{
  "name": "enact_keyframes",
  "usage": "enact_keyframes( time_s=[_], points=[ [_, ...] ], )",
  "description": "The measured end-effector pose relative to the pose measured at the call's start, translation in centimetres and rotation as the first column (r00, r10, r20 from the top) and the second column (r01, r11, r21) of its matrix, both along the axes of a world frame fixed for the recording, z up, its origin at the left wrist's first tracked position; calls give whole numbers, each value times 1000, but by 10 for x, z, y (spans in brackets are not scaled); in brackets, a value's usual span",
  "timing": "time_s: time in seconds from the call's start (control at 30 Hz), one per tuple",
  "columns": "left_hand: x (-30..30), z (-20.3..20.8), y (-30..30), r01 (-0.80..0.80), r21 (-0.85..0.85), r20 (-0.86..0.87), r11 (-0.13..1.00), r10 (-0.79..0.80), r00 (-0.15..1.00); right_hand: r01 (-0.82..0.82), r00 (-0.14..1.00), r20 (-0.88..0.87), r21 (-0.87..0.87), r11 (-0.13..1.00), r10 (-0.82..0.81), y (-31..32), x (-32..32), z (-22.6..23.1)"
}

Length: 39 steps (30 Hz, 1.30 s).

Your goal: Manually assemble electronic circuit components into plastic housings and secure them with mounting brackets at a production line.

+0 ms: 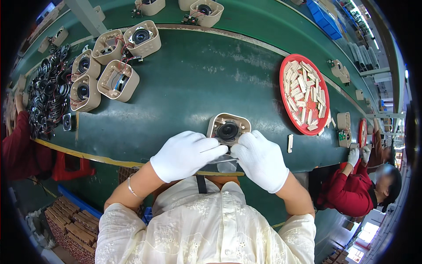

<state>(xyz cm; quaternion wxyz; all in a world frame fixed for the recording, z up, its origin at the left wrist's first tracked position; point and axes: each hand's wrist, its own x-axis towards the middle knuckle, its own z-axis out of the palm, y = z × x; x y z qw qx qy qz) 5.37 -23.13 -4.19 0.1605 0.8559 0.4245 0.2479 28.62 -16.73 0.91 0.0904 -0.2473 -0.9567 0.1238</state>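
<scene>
In front of me at the near table edge stands a beige speaker housing [214, 125], open side up, with a round black speaker [228, 130] inside. Both my hands wear white knit gloves. My right hand [261, 160] grips the housing's near right side, fingers bent inward. At its near left side is my left hand [187, 155], its fingers pressed together close to the right fingertips. Whatever is between the left fingertips is hidden. Just below the fingers, a shiny, clear-looking piece [226, 166] shows at the table edge; I cannot make out its kind.
A red tray [283, 94] of small cream-coloured pieces stands to the right, one loose piece [290, 143] nearby. Several housings with speakers [118, 81] and a heap of black speakers [49, 88] lie left. A co-worker in red [351, 189] sits right; another's red sleeve [20, 145] shows left.
</scene>
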Motion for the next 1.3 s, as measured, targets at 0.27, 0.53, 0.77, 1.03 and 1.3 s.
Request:
enact_keyframes(
  time_s=[0.27,0.53,0.77,1.03,1.3],
  points=[
    [-2,3,15,64,-68,-49,996,-67,997,-82,996,35,-18,996,83,8,-3,-9],
    [-4,-18,12,91,-26,88,996,-88,992,-55,996,73,-39,998,57,7,-10,-14],
    [-3,2,3,67,-50,-102,997,-72,992,-82,997,4,-86,993,83,14,-15,-11],
    [1,-6,5,73,-9,-23,997,-73,997,-80,964,-267,-319,944,-9,19,1,-30],
    [32,-5,-9,-102,59,-52,993,105,993,280,858,-395,-177,944,-329,23,39,-61]
  ],
)
